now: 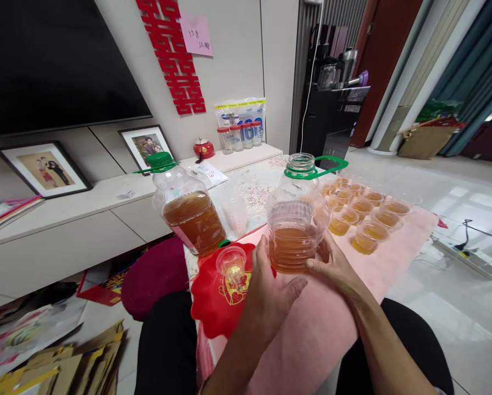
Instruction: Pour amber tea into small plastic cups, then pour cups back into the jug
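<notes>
A clear plastic jug (294, 219) without a cap stands upright before me, its lower part filled with amber liquid and a green handle around its neck. My left hand (266, 291) cups its left side, thumb pointing toward the front. On the opposite side, my right hand (330, 262) grips the jug low down; its fingertips are hidden behind it. Left of them, a red scalloped tray (207, 299) holds a clear plastic cup (231, 263). A second jug (192, 214) of darker liquid, with a green cap (161, 161), stands behind the tray. Several cups of amber liquid (361, 211) cluster at the right.
A pink cloth (307, 329) covers the near table. Stacked clear cups (234, 214) stand between the jugs. Red-lidded jars (240, 137) and framed pictures (44, 169) line the cabinet behind. A maroon stool (153, 277) is at left, a power strip (470, 255) on the floor at right.
</notes>
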A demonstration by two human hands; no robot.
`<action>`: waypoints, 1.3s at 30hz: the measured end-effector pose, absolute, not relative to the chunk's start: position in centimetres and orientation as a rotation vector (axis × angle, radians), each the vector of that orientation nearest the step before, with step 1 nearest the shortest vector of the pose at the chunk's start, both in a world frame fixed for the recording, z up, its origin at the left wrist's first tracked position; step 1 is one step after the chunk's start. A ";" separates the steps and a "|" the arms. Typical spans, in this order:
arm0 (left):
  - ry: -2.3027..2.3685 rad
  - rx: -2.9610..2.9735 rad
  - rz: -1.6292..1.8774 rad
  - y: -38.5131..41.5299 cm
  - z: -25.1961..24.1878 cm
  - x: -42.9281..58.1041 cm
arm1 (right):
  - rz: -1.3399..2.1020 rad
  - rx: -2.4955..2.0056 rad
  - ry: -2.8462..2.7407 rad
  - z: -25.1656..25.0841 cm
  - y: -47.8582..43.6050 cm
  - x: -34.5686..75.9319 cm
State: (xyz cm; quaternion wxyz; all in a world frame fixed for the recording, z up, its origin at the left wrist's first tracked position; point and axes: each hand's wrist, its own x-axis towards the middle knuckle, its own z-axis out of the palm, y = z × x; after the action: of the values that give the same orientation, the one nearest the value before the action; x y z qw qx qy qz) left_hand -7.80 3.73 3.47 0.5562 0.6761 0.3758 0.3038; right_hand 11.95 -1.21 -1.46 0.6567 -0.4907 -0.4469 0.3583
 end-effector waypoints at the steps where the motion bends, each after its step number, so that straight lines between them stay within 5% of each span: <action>1: 0.875 1.552 0.754 3.9 3.1 -6.9 | 0.814 -1.115 -1.018 -1.3 -1.1 11.9; 17: 0.973 1.485 0.988 6.1 -1.0 -1.8 | 0.812 -1.158 -0.980 -1.1 -0.4 11.6; 34: 0.972 1.453 0.820 2.2 5.1 -3.6 | 0.635 -1.365 -0.946 -1.0 -4.5 13.5; 39: 0.923 1.562 0.782 -0.9 3.6 -4.6 | 0.553 -1.452 -0.917 -1.0 -9.0 13.4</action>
State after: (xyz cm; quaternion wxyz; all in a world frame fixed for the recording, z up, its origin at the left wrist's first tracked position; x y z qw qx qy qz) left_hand -4.62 -0.86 3.65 0.5505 0.6600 0.3900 0.3305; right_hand 13.36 -9.05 -0.96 0.6198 -0.6315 -0.3990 0.2406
